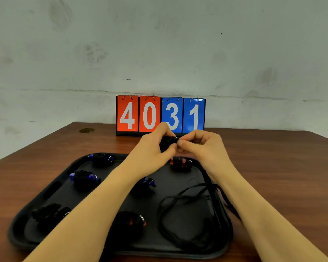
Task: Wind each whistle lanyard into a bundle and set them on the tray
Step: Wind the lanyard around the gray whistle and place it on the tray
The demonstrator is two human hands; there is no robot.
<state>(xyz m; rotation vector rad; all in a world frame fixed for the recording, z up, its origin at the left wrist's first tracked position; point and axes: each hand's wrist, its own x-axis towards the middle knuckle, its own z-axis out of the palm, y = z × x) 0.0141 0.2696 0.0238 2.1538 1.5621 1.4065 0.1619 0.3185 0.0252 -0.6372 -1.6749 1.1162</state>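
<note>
Bundles [86, 178] lie in tray [51, 188] (table [282, 167] beneath), scoreboard [160, 115] behind.

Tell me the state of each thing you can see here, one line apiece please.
Left hand: raised over the tray, grips the black whistle.
Right hand: pinches at the whistle's ring end.
Black whistle: held up, lanyard not wound.
Loose lanyard: sprawled across the tray's right side.
Wound bundles: six, lying on the tray.
Tray: flat on the table.
Scoreboard: upright, reads 4031.

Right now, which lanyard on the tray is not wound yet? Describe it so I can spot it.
On the black tray, look at the near right part. The loose lanyard lies there as open black cord loops, while every neighbour is a tight bundle.
</note>
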